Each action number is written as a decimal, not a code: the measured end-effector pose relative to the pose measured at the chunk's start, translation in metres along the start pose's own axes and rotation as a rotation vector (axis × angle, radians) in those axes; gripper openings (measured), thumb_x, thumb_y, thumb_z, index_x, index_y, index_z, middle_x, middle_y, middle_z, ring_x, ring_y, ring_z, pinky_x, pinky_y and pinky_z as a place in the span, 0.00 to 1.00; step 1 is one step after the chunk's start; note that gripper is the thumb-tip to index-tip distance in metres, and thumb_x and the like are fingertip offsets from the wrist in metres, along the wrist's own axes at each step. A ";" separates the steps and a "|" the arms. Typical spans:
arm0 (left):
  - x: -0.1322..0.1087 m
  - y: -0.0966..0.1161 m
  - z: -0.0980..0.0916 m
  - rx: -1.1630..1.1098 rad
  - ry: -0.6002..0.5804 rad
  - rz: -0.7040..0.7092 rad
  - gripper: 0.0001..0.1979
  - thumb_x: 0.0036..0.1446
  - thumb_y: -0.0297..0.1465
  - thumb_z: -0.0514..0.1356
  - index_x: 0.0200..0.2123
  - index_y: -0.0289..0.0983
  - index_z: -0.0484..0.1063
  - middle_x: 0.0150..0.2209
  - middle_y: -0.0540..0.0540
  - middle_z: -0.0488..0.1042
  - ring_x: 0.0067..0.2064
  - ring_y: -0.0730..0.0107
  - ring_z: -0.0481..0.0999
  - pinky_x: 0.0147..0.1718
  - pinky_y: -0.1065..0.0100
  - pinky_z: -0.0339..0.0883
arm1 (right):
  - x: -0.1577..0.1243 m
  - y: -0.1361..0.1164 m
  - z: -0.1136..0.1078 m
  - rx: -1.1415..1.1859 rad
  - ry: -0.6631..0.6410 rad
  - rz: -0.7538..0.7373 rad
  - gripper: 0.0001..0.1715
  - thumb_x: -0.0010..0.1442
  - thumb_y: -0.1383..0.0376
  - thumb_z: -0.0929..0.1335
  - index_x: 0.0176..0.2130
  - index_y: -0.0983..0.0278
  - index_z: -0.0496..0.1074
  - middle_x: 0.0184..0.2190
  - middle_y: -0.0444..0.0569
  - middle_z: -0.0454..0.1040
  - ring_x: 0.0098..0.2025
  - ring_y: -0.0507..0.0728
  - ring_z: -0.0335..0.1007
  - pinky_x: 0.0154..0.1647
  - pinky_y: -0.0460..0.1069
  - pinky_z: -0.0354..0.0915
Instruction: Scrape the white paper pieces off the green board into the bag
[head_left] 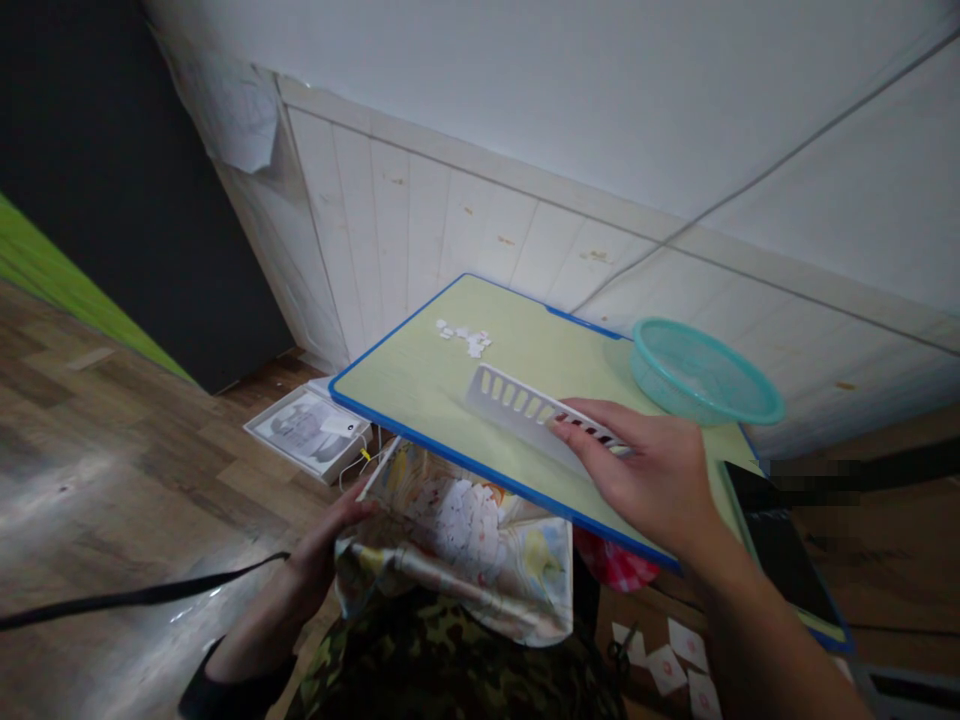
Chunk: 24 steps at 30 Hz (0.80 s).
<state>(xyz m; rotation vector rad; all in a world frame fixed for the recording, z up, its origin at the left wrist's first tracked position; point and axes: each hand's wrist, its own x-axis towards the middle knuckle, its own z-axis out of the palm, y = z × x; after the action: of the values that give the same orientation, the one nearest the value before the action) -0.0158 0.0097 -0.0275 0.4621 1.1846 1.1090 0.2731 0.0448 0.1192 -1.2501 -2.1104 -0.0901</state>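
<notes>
My right hand [652, 475] grips a white slotted plastic tray or basket [517, 415], thumb on the near side and fingers over the top. It is tilted above the pale green tabletop [397, 375], its lower part blurred. Toward the table's far left lies a small scatter of white paper bits [463, 336]. At the near edge, below the tabletop, a patterned cloth bag [450, 590] rests open on my lap with a heap of white paper pieces [469, 525] inside. My left hand [330, 535] is closed on the bag's left edge, its fingers partly hidden.
A turquoise plastic basin [705, 370] stands at the table's back right. A dark tablet-like device [780, 545] lies on the right side. On the floor are a white box [307, 430] to the left and scissors [619, 655] beside several white cards [666, 670].
</notes>
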 end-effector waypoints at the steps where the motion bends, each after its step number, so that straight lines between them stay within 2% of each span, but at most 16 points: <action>1: 0.000 0.000 0.000 0.002 0.005 0.004 0.08 0.47 0.37 0.67 0.30 0.41 0.83 0.25 0.49 0.84 0.46 0.48 0.81 0.49 0.60 0.70 | -0.002 -0.007 0.009 -0.045 0.030 -0.013 0.12 0.64 0.64 0.67 0.45 0.62 0.79 0.37 0.48 0.83 0.30 0.54 0.79 0.30 0.46 0.71; 3: 0.000 -0.002 -0.001 0.004 0.010 0.003 0.06 0.48 0.36 0.67 0.27 0.41 0.82 0.24 0.50 0.83 0.45 0.49 0.81 0.48 0.60 0.70 | -0.005 -0.025 0.032 -0.091 -0.003 -0.158 0.18 0.66 0.68 0.63 0.54 0.66 0.74 0.37 0.50 0.83 0.28 0.53 0.78 0.29 0.47 0.71; 6: 0.002 -0.005 -0.005 -0.006 -0.024 0.008 0.07 0.47 0.37 0.68 0.28 0.41 0.82 0.31 0.49 0.86 0.49 0.48 0.80 0.48 0.60 0.70 | -0.001 -0.058 0.075 -0.182 -0.117 -0.365 0.23 0.67 0.72 0.59 0.59 0.71 0.68 0.48 0.60 0.79 0.42 0.58 0.78 0.33 0.49 0.73; 9: 0.005 -0.007 -0.009 -0.012 -0.035 0.066 0.13 0.45 0.38 0.69 0.36 0.41 0.83 0.40 0.49 0.86 0.56 0.47 0.75 0.53 0.61 0.67 | 0.013 -0.082 0.114 -0.268 -0.169 -0.426 0.23 0.68 0.71 0.57 0.58 0.75 0.66 0.48 0.65 0.77 0.39 0.59 0.78 0.28 0.51 0.73; 12: 0.005 -0.005 -0.008 -0.020 0.000 0.020 0.20 0.43 0.37 0.70 0.43 0.42 0.82 0.35 0.49 0.86 0.56 0.46 0.75 0.52 0.59 0.69 | 0.025 -0.084 0.133 -0.335 -0.187 -0.428 0.22 0.69 0.71 0.56 0.57 0.74 0.66 0.42 0.63 0.79 0.36 0.59 0.76 0.25 0.50 0.71; 13: 0.005 -0.004 -0.006 -0.021 0.002 -0.011 0.20 0.43 0.37 0.70 0.43 0.42 0.82 0.31 0.50 0.86 0.54 0.45 0.77 0.50 0.59 0.71 | 0.026 -0.081 0.134 -0.348 -0.189 -0.414 0.21 0.69 0.71 0.56 0.56 0.74 0.66 0.41 0.63 0.79 0.36 0.59 0.76 0.25 0.50 0.71; 15: 0.005 -0.002 -0.004 -0.013 0.016 -0.036 0.14 0.43 0.37 0.70 0.36 0.42 0.83 0.23 0.51 0.84 0.48 0.46 0.80 0.46 0.59 0.72 | 0.024 -0.071 0.126 -0.371 -0.196 -0.371 0.21 0.69 0.72 0.56 0.56 0.75 0.66 0.41 0.65 0.78 0.36 0.59 0.76 0.25 0.50 0.70; 18: 0.006 -0.001 -0.003 0.019 0.051 -0.042 0.08 0.40 0.39 0.71 0.24 0.42 0.80 0.18 0.52 0.81 0.43 0.47 0.82 0.41 0.62 0.74 | 0.010 -0.051 0.101 -0.414 -0.223 -0.282 0.22 0.68 0.73 0.56 0.57 0.76 0.65 0.43 0.66 0.78 0.35 0.58 0.76 0.25 0.49 0.69; 20: 0.007 -0.002 -0.004 0.029 0.060 -0.071 0.10 0.40 0.40 0.71 0.26 0.42 0.81 0.22 0.53 0.83 0.45 0.46 0.81 0.40 0.63 0.75 | -0.002 -0.033 0.082 -0.444 -0.225 -0.200 0.22 0.66 0.73 0.57 0.57 0.74 0.67 0.44 0.64 0.79 0.34 0.57 0.77 0.26 0.49 0.69; 22: 0.008 -0.003 -0.005 0.021 0.042 -0.109 0.14 0.41 0.40 0.71 0.33 0.43 0.83 0.28 0.54 0.86 0.50 0.46 0.79 0.43 0.62 0.74 | -0.014 -0.011 0.064 -0.460 -0.195 -0.089 0.22 0.64 0.73 0.60 0.56 0.71 0.68 0.44 0.61 0.80 0.33 0.57 0.78 0.27 0.48 0.68; 24: 0.008 -0.003 -0.005 0.018 0.026 -0.132 0.14 0.40 0.41 0.71 0.34 0.45 0.83 0.28 0.55 0.85 0.53 0.46 0.78 0.47 0.62 0.73 | -0.024 0.013 0.047 -0.452 -0.124 0.032 0.23 0.63 0.72 0.62 0.57 0.68 0.69 0.40 0.55 0.81 0.31 0.55 0.78 0.28 0.46 0.66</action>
<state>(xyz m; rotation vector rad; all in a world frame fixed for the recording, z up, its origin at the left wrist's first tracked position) -0.0192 0.0145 -0.0354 0.3785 1.2310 0.9939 0.2670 0.0509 0.0658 -1.5810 -2.2509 -0.5109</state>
